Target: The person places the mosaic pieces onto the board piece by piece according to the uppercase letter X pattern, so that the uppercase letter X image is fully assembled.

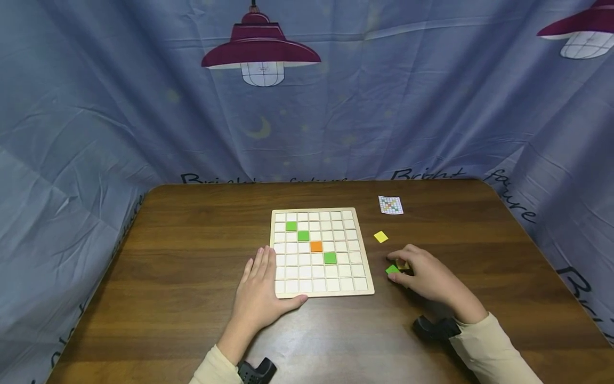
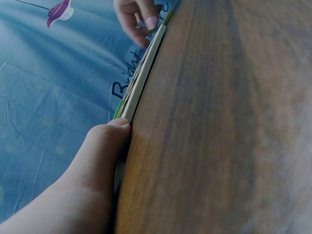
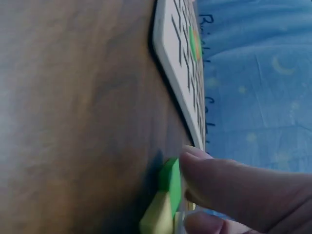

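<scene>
A square pale wooden grid board [image 1: 291, 273] lies on the table with three green tiles and an orange tile [image 1: 316, 246] in its cells. My left hand [image 1: 256, 301] rests at its lower left corner, fingers straight along the left edge and thumb along the near edge. To the right of the board, my right hand [image 1: 424, 274] hovers over a small group of loose tiles, thumb and forefinger apart. A loose green tile [image 3: 169, 183] lies by the thumb tip, with a pale yellow tile [image 3: 157, 214] against it. The curved fingers partly hide this group.
A small card [image 1: 390, 205] printed with a coloured grid lies beyond the board's far right corner. Between card and right hand sits a single yellow tile [image 1: 381, 237]. A blue printed curtain [image 1: 307, 122] hangs behind the brown wooden table [image 1: 192, 266].
</scene>
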`<state>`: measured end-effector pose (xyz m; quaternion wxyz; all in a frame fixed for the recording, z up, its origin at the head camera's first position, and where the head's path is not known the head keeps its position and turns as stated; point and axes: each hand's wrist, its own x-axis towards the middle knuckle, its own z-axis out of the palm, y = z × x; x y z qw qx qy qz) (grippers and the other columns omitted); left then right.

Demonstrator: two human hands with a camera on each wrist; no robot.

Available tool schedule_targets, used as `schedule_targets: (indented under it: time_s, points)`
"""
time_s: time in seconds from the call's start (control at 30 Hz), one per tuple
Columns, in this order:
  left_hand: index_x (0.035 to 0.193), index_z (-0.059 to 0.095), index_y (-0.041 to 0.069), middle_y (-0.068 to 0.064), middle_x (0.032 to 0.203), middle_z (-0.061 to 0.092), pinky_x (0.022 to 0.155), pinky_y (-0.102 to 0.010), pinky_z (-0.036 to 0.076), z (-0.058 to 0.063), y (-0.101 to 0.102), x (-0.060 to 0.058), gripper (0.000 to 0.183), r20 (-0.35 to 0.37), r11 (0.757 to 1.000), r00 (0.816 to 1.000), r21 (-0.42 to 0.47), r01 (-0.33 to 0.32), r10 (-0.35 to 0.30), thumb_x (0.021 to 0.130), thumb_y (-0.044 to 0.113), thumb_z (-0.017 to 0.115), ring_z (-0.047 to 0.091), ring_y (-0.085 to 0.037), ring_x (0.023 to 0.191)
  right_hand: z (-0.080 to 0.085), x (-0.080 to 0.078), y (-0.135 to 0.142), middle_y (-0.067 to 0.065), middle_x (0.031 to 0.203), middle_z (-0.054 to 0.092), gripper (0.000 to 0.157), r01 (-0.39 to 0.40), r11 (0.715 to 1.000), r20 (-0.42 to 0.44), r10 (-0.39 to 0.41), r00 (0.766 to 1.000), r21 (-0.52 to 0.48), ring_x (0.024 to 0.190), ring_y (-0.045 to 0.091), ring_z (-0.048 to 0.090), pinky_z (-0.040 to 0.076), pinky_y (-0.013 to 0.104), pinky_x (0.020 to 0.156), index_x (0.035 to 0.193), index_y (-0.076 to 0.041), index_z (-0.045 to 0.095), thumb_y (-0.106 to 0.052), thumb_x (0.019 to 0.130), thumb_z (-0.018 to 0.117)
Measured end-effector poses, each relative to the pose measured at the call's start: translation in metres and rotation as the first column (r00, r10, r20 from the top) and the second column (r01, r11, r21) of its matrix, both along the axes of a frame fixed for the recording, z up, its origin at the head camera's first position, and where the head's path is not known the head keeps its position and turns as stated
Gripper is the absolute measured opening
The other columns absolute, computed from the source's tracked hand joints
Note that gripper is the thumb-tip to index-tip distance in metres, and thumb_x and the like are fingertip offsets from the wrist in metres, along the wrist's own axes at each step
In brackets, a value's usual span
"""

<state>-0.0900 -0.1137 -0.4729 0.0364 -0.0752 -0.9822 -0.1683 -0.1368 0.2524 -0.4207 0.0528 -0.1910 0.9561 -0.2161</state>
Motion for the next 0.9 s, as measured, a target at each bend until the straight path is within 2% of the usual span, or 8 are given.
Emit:
schedule_targets:
  time_s: [0.17,0.4,0.6,0.73,0.9]
  points:
    - [0.157,0.021,-0.001,-0.016,0.165,0.02,0.125,-0.045,0.018,-0.001,-0.002,0.0,0.13,-0.009,1.0,1.0,0.004,-0.003,0.003,0.069,0.089,0.054,0.016,-0.026,0.155,-0.003,0.003,0.003,-0.004,0.095,0.06,0.035,0.001,1.0,-0.014,-0.001,1.0,0.015,0.086,0.013,0.053,0.046,0.031,0.072,0.113,-0.008,0.071,-0.023,0.082,0.081]
    - [0.157,0.021,0.0,-0.015,0.165,0.02,0.125,-0.045,0.018,-0.001,-0.003,0.001,0.13,-0.002,1.0,1.0,0.009,0.001,-0.001,0.069,0.09,0.054,0.016,-0.026,0.155,-0.008,0.002,-0.003,-0.004,0.091,0.06,0.028,0.012,0.998,-0.021,-0.013,1.0,-0.059,0.087,0.015,0.054,0.047,0.032,0.075,0.101,-0.014,0.066,-0.017,0.079,0.083]
    - [0.157,0.021,-0.001,-0.016,0.165,0.019,0.126,-0.045,0.017,-0.001,-0.002,0.0,0.13,-0.005,1.0,1.0,0.011,0.005,-0.005,0.069,0.09,0.054,0.016,-0.026,0.155,-0.011,-0.002,-0.009,-0.006,0.09,0.063,0.024,0.045,0.989,0.059,-0.037,0.998,-0.141,0.084,0.011,0.056,0.046,0.025,0.071,0.106,-0.017,0.062,-0.01,0.087,0.075]
    - [0.156,0.021,-0.001,-0.016,0.165,0.02,0.125,-0.045,0.018,-0.001,-0.001,0.0,0.13,-0.013,1.0,1.0,0.009,0.005,-0.004,0.069,0.09,0.054,0.016,-0.026,0.155,-0.01,-0.006,-0.019,-0.005,0.091,0.065,0.021,0.053,0.977,0.053,-0.042,0.998,-0.207,0.081,0.009,0.055,0.046,0.023,0.067,0.11,-0.015,0.064,-0.009,0.091,0.071]
    - [0.157,0.02,-0.001,-0.016,0.165,0.02,0.125,-0.045,0.018,-0.001,-0.002,0.0,0.13,-0.015,1.0,1.0,0.005,0.005,-0.005,0.069,0.089,0.055,0.016,-0.026,0.155,-0.009,-0.009,-0.039,-0.005,0.089,0.064,0.021,0.003,0.964,0.032,0.006,0.999,-0.265,0.07,0.007,0.051,0.044,0.022,0.061,0.112,-0.014,0.066,-0.01,0.092,0.07]
